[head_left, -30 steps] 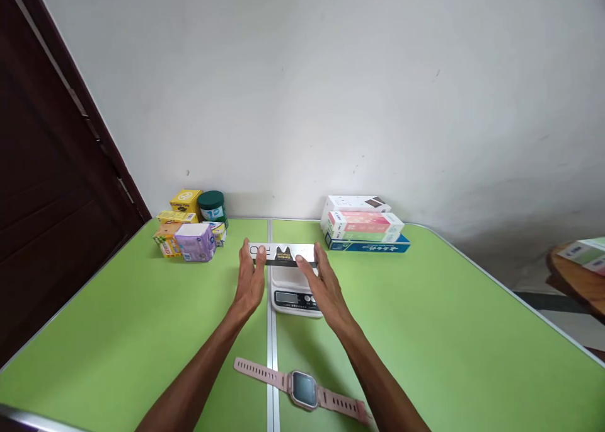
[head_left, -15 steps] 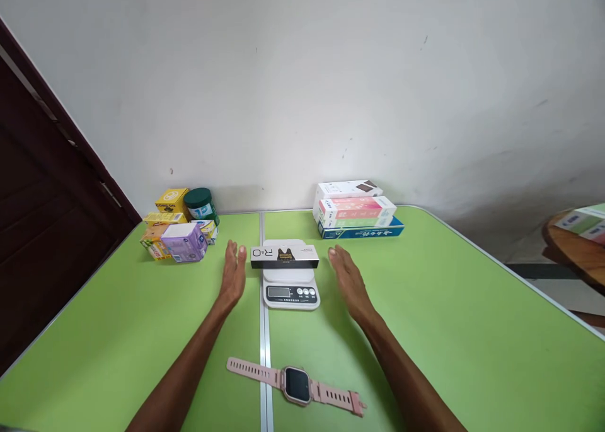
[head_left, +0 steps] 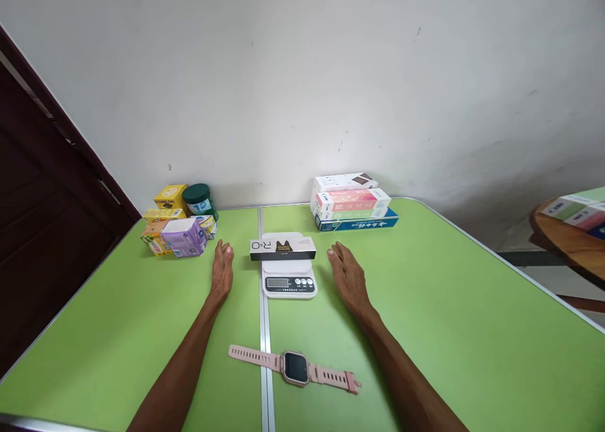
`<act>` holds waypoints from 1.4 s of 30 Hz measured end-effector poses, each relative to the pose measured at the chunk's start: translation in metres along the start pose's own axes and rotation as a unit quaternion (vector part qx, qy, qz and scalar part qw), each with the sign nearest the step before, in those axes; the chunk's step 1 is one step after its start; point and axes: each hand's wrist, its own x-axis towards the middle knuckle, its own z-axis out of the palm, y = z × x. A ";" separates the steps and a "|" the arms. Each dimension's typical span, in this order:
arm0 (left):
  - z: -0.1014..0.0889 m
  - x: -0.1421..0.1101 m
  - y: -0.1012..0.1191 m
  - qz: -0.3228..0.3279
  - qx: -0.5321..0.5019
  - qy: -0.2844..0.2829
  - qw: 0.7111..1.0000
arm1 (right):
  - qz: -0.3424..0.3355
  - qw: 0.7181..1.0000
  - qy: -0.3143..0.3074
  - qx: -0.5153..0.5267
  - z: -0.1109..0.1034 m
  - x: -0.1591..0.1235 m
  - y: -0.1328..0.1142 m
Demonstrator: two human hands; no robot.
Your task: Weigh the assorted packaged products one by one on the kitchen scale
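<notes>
A long black-and-white toothpaste box [head_left: 282, 249] lies across the pan of a white digital kitchen scale [head_left: 290, 286]. To its left, my left hand [head_left: 222, 271] is open with the fingers stretched forward, apart from the box. On the other side my right hand [head_left: 348, 274] is open too, holding nothing, its fingertips a short way from the box's right end. Nearer to me, a smartwatch with a pink strap [head_left: 295, 367] lies face up, stretched out across the table's metal seam. The scale's display is too small to read.
Small yellow and purple boxes [head_left: 184, 237] and a dark green tub [head_left: 200, 200] stand at the back left of the green table [head_left: 454, 318]. Stacked boxes [head_left: 354, 200] sit at the back right by the wall. A round wooden table [head_left: 551, 230] with boxes is at far right.
My left hand has moved a little to the left, farther from the box. My right hand has lowered slightly and turned more palm-down. The view has tilted a little; the box and scale stay together.
</notes>
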 end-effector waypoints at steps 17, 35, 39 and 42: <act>0.036 -0.068 0.076 0.043 0.093 -0.137 0.985 | -0.024 0.999 -0.016 0.041 0.024 -0.034 -0.043; 0.229 0.044 0.174 0.116 0.114 -0.232 0.959 | -0.052 0.985 0.158 -0.052 -0.075 0.177 -0.026; 0.238 0.048 0.166 0.131 0.135 -0.240 0.953 | -0.044 0.986 0.143 -0.067 -0.073 0.183 -0.014; 0.227 0.045 0.169 0.126 0.131 -0.243 0.953 | -0.048 0.982 0.163 -0.078 -0.073 0.164 -0.014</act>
